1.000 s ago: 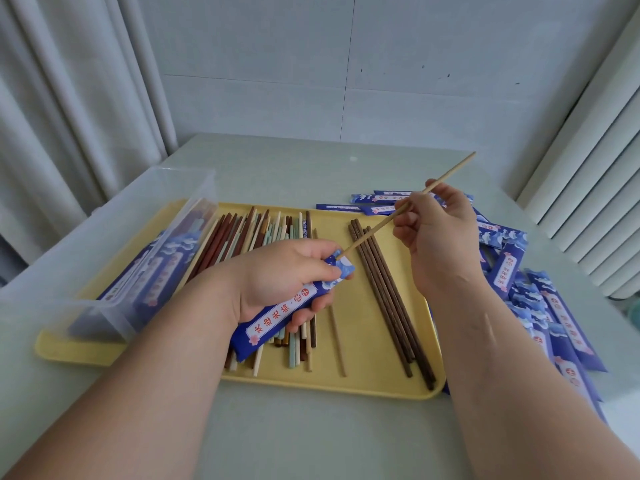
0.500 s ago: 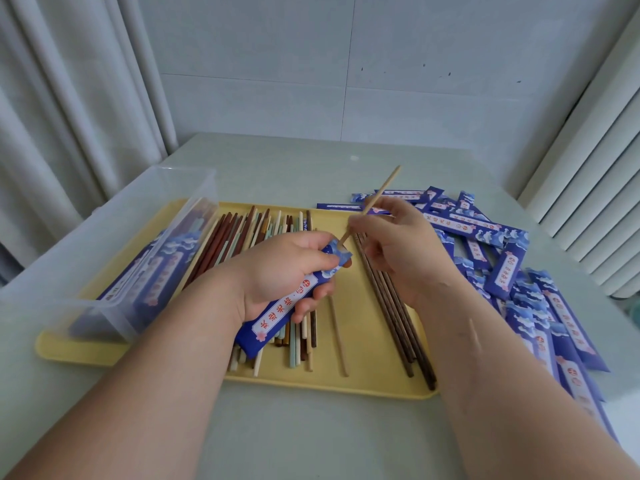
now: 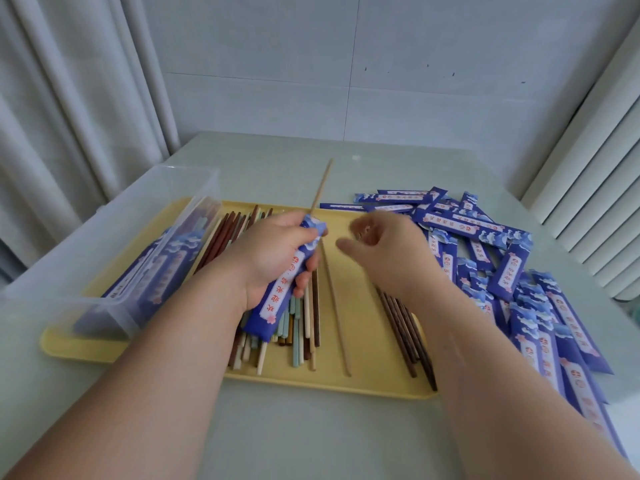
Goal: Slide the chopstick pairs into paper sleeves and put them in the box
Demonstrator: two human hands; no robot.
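Since the earlier frame your right grip (image 3: 384, 251) has let go of the pale chopstick (image 3: 321, 187) and drawn off to the right. The stick sits deeper in the paper sleeve (image 3: 273, 299), and less of it stands clear.

Head view:

- **Left grip:** Your left grip (image 3: 277, 258) is curled round the paper sleeve just below its mouth. I judge this hold keeps the mouth steady for loading.
- **Paper sleeve:** You hold it above the yellow tray (image 3: 367, 341). Its long axis runs from the closed end by your wrist, up and away to the mouth.
- **Pale chopstick:** It follows the same axis, with its free end pointing away from you toward the wall and leaning slightly right.
- **Right grip:** The fingers are loosely curled and have hold of nothing. It hangs near the sleeve mouth but apart from it.
- **Single pale stick:** It (image 3: 335, 306) lies lengthwise on the tray, just right of the sleeve. I judge it to be the mate, not yet loaded.
- **Clear plastic box:** It (image 3: 190, 185) stands at the tray's left edge with filled sleeves inside.
- **Empty sleeves:** They (image 3: 485, 230) lie heaped on the desk (image 3: 311, 438) at your right, which I judge is placed for the feeding hand.
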